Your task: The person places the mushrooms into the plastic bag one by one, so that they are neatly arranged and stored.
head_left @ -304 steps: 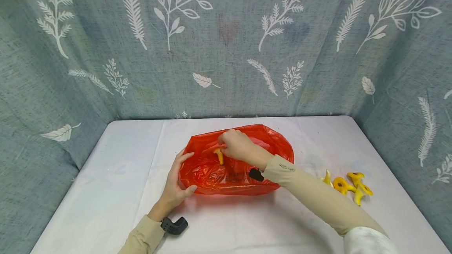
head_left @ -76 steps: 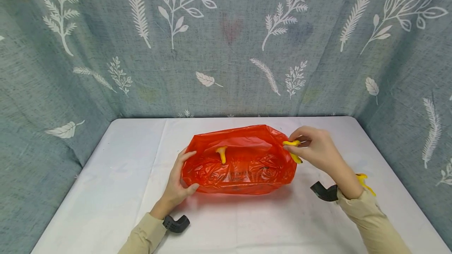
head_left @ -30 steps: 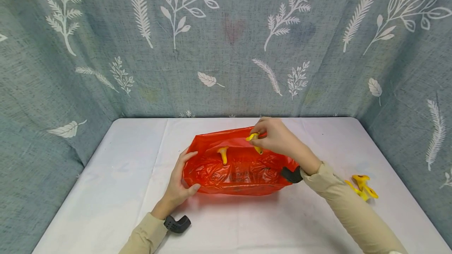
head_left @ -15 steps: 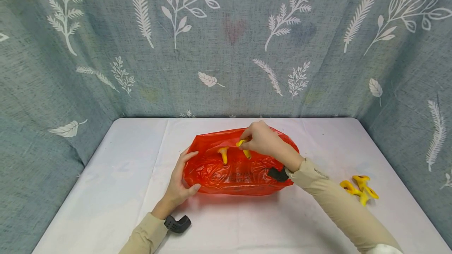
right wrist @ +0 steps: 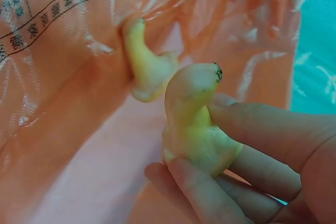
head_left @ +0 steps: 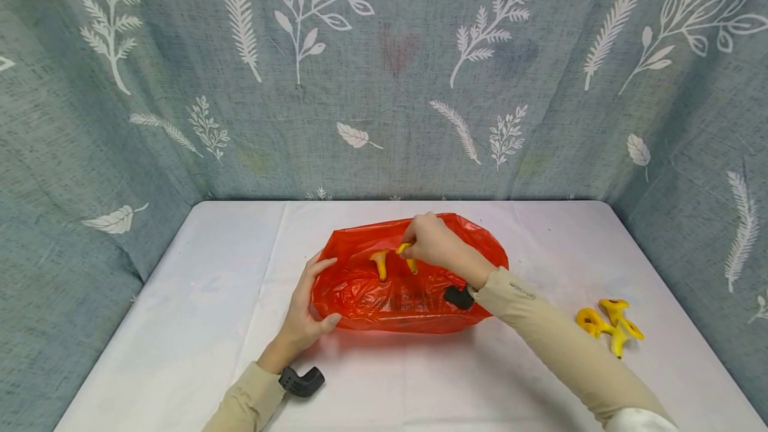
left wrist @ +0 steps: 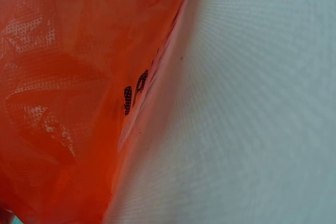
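Observation:
A red plastic bag [head_left: 384,319] lies on the table with its mouth spread wide. My left hand [head_left: 300,309] holds the bag's left end, the thumb at the front rim and the fingers at the left rim. Over the bag's mouth, my right hand [head_left: 435,242] pinches a yellow chanterelle mushroom [head_left: 411,265] between thumb and fingers. In the right wrist view this held mushroom [right wrist: 194,119] has its dark stem tip pointing up. Another yellow chanterelle [head_left: 380,264] rests inside the bag, just left of the held one.
A cluster of 3 yellow chanterelles [head_left: 618,332] lies at the table's right side. The white tablecloth [head_left: 180,352] covers the table. A grey leaf-patterned curtain [head_left: 396,152] stands along the back and both sides. Each wrist wears a black camera mount [head_left: 302,382].
A chanterelle held by my right hand earlier now lies in the bag. My right hand has since brought another from the right, moving left and down over the bag. My left hand keeps its place.

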Available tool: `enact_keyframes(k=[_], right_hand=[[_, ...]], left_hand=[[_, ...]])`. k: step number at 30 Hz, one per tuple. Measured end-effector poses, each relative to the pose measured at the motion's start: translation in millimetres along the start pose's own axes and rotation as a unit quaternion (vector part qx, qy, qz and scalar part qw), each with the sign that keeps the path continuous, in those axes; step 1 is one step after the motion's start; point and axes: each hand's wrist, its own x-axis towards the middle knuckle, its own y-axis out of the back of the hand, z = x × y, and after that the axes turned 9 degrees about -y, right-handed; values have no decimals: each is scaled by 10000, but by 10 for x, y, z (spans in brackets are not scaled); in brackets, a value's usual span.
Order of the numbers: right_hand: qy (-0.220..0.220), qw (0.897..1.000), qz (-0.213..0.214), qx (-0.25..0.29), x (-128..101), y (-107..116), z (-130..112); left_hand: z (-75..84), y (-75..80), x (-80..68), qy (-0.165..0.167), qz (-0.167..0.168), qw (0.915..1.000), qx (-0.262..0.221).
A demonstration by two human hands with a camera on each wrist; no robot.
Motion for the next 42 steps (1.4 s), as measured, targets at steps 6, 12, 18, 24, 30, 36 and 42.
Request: enact_keyframes(k=[6, 12, 18, 24, 30, 36, 42], right_hand=[[-291, 9995, -82, -81, 95, -109, 27], [-428, 9988, -131, -209, 178, -223, 48], [-473, 9977, -42, -482, 233, -352, 98], [-448, 9967, 148, -665, 239, -415, 135], [-496, 9956, 99, -790, 256, -456, 161], [-452, 9962, 106, -742, 252, -432, 164], [-449, 9966, 86, -688, 210, -382, 140]], left_hand=[[0, 1, -5, -35, 13, 10000, 22], [4, -3, -2, -67, 6, 10000, -7], [14, -4, -7, -32, -29, 10000, 27], [14, -3, -12, -22, -54, 10000, 44], [13, -1, -18, 8, -66, 9999, 77], [9, -1, -13, -6, -35, 10000, 93], [4, -8, -1, -76, 14, 9999, 102]])
